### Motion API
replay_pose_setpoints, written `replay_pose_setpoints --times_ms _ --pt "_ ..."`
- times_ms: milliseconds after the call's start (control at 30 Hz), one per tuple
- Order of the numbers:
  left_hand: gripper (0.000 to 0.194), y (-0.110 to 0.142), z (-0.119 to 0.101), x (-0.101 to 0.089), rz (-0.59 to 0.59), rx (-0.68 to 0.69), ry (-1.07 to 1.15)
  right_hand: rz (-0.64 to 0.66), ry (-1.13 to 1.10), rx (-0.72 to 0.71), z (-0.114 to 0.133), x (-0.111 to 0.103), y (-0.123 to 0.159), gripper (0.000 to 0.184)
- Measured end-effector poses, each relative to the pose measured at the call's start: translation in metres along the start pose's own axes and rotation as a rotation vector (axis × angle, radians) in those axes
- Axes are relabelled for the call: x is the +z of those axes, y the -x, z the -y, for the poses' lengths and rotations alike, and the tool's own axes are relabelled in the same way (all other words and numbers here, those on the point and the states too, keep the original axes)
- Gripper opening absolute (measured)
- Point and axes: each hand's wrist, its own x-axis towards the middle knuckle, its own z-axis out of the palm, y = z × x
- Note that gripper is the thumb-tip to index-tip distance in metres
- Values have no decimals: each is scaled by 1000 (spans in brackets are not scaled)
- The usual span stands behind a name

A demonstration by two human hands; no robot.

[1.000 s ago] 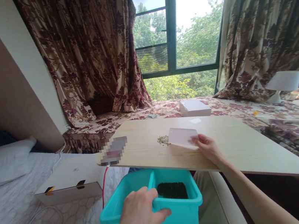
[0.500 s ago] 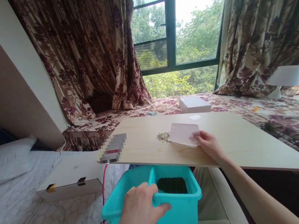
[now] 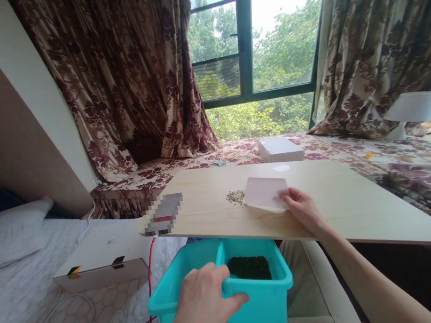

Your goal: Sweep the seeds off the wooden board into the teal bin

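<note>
My left hand (image 3: 210,300) is closed on the near rim of a turquoise two-compartment bin (image 3: 261,303), at its divider. Dark green grains (image 3: 250,268) cover part of the floor in the bin's right compartment. The bin sits by my lap, below the front edge of a pale wooden tabletop (image 3: 339,202). Above the tabletop, my right hand (image 3: 301,205) pinches the right side of a thin, whitish translucent plastic sheet (image 3: 265,193). Just left of the sheet lies a small pile of greenish grains (image 3: 235,197), close to its left edge.
A blurred-out flat device (image 3: 164,214) lies on the tabletop's left end, with a red cable (image 3: 149,271) running down. White boxes stand on the bed (image 3: 102,248) and on the window ledge (image 3: 280,149). A lamp (image 3: 412,110) is at far right.
Both hands keep their holds, and the sheet stays beside the grain pile. The bin appears very slightly farther right, along with a small shift of the camera view.
</note>
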Motion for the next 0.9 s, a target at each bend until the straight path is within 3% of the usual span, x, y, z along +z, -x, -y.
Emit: replay_pose_setpoints --times_ms 900 --pt "22 0 2 2 -4 -10 51 -23 24 -9 -2 0 -1 21"
